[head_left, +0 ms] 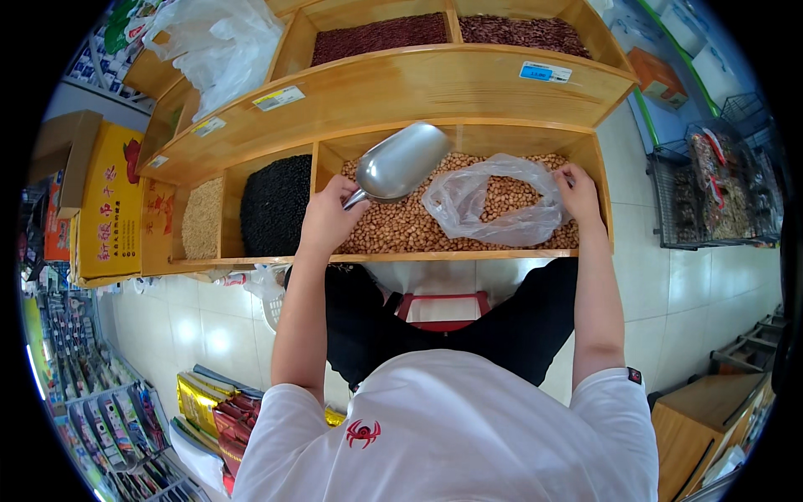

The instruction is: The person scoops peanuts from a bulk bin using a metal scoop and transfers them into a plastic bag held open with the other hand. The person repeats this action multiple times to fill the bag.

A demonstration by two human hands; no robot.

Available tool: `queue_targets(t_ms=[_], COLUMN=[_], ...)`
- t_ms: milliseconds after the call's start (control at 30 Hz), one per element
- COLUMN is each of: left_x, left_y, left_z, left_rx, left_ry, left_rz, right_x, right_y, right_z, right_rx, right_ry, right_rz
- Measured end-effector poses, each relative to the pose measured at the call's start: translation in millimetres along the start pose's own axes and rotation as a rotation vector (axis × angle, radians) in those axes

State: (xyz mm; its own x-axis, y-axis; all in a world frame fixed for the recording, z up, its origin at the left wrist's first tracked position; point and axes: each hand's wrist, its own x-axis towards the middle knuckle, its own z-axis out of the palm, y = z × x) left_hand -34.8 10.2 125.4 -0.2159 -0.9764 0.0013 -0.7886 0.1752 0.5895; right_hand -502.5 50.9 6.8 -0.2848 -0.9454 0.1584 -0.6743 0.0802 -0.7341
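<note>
My left hand [328,221] is closed round the short handle of a shiny metal scoop [403,161]. The scoop's bowl is raised over the bin and looks empty, pointing to the far right. Below it, round light-brown beans or nuts [385,231] fill the wide wooden bin. A clear plastic bag [452,199] lies on them with its mouth spread, and more of the same kind show within its opening. At the bag's right edge, the fingers of my right hand [579,194] pinch the plastic. Some of those fingertips are hidden.
Black beans [276,205] and pale grain [202,219] fill compartments to the left. A raised wooden tier [401,88] behind holds dark red beans [381,38] and a heap of white plastic bags [222,50]. A yellow carton [111,201] stands left; a wire basket [669,201] stands right.
</note>
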Motion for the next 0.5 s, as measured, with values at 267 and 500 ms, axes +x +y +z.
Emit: queue_targets(t_ms=[267,500], left_x=[-14.3,0.2], left_y=[-25.4,-45.7], left_z=[18.4,50.6], left_rx=[0.324,0.37], left_ry=[-0.145,-0.218], left_rz=[-0.148,-0.129], right_x=[-0.2,-0.7], right_y=[-0.4,-1.6], right_z=[-1.2,-1.4], right_rx=[-0.031,-0.026], right_ry=[-0.018,-0.015], right_rz=[0.012,0.011])
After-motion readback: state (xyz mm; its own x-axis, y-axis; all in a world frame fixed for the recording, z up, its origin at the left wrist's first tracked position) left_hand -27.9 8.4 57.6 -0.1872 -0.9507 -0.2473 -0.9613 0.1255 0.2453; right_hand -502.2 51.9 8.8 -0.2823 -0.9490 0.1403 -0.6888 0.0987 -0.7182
